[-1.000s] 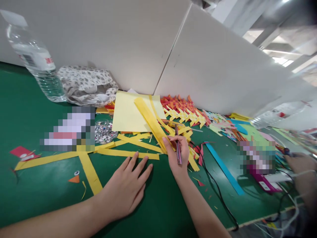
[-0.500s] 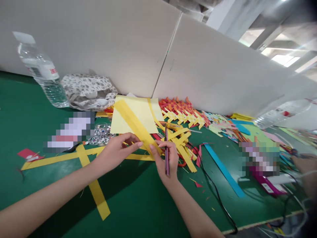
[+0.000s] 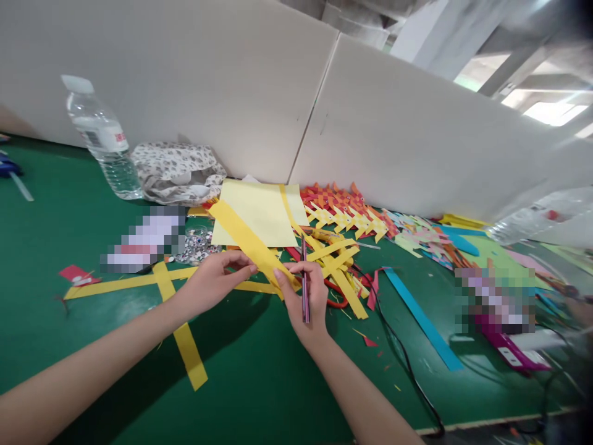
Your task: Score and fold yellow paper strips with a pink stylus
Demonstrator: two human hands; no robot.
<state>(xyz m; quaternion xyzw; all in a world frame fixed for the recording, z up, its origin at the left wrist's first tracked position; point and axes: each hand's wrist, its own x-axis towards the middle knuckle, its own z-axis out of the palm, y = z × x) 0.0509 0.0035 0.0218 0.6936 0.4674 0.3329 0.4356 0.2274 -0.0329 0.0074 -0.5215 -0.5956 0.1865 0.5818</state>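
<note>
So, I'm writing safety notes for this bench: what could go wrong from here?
The slim, shiny purple rod shares the right hand with a broad yellow paper strip, so either might slip. The left forearm spans another, flat yellow paper strip and could drag it. The thin black cable lies near the right forearm and might get snagged.

a second ago our left hand (image 3: pixel 220 278) lay palm down on the table (image 3: pixel 287 383); now we have it raised, fingers curled at the edge of the yellow strip (image 3: pixel 245 238). we have shifted our right hand (image 3: pixel 316 296) and pen (image 3: pixel 305 296) leftward. the strip's far end has swung from mid-sheet (image 3: pixel 259 213) to the sheet's left edge. a blue thing (image 3: pixel 8 165) has entered our view, far left.
</note>
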